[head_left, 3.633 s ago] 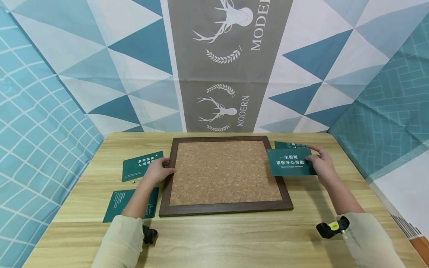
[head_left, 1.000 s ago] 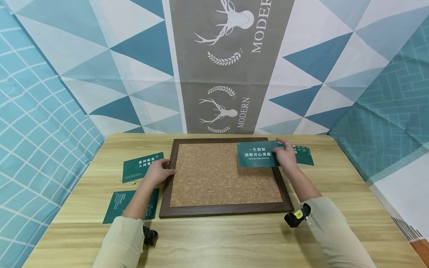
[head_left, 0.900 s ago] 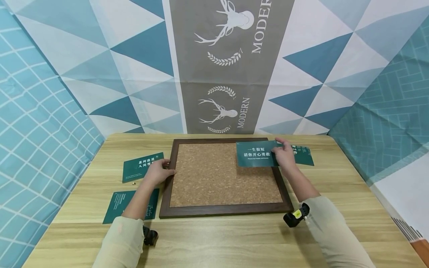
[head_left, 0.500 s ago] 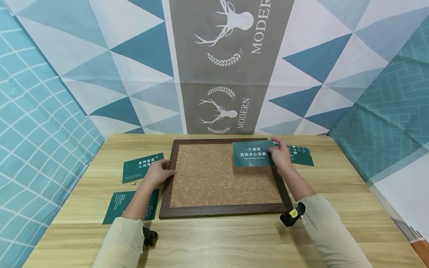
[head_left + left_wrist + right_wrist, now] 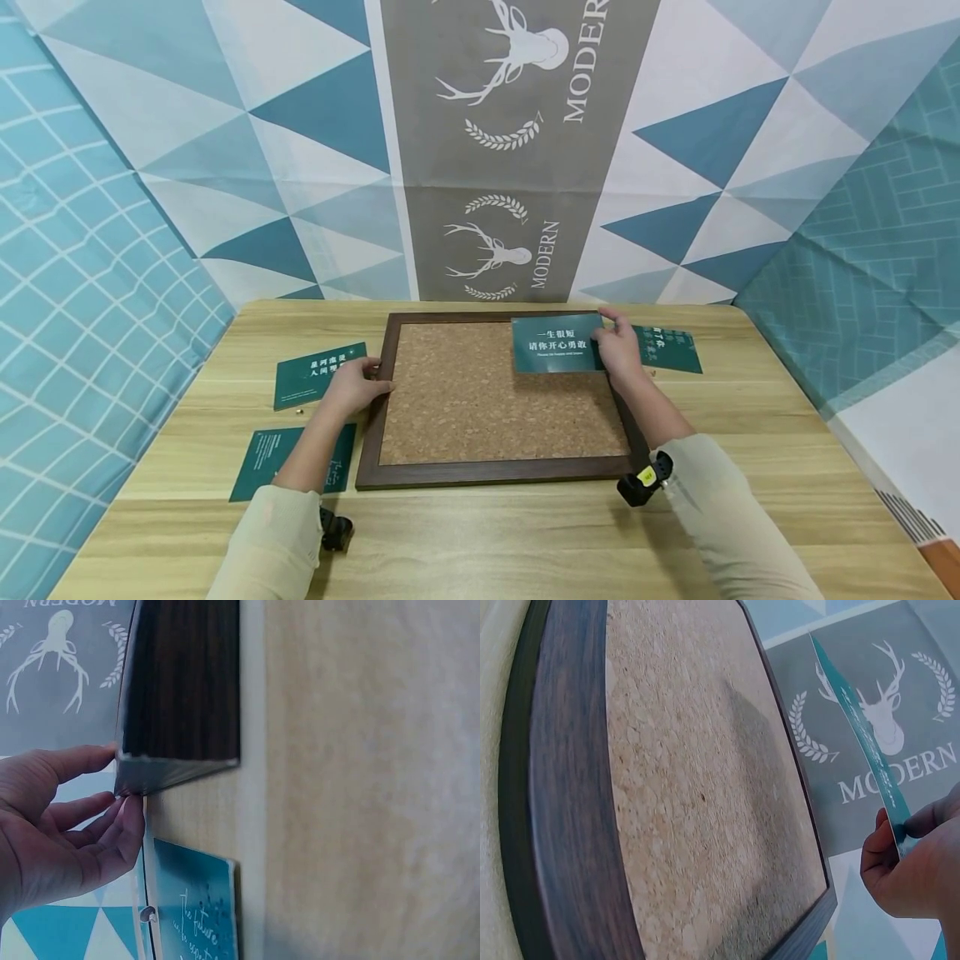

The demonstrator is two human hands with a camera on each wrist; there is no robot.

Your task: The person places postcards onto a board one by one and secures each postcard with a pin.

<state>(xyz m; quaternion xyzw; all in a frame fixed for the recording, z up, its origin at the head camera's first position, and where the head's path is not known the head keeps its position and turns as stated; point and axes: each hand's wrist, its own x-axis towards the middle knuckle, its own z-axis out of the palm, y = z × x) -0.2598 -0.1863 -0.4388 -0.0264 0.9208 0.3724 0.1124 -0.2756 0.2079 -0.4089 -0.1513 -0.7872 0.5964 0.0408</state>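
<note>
A cork board (image 5: 480,408) with a dark wooden frame lies on the table. My left hand (image 5: 352,387) holds its left side, with thumb and fingers at the frame's edge in the left wrist view. My right hand (image 5: 621,350) pinches a green card (image 5: 557,354) with white lettering by its right edge. That card hangs above the board's upper right part; the right wrist view shows the card (image 5: 855,712) edge-on, apart from the cork, with a shadow below. The left hand partly covers another green card (image 5: 307,385) beside the board.
Another green card (image 5: 258,458) lies at the near left, partly under the left forearm. A further green card (image 5: 671,348) lies right of the board. Tiny shiny pieces (image 5: 299,411) rest on the wooden table (image 5: 480,542). A patterned wall covering (image 5: 480,150) stands behind.
My right hand has carried the green card leftward from the board's right side to above its upper right, slowing lately. The left hand has stayed at the frame.
</note>
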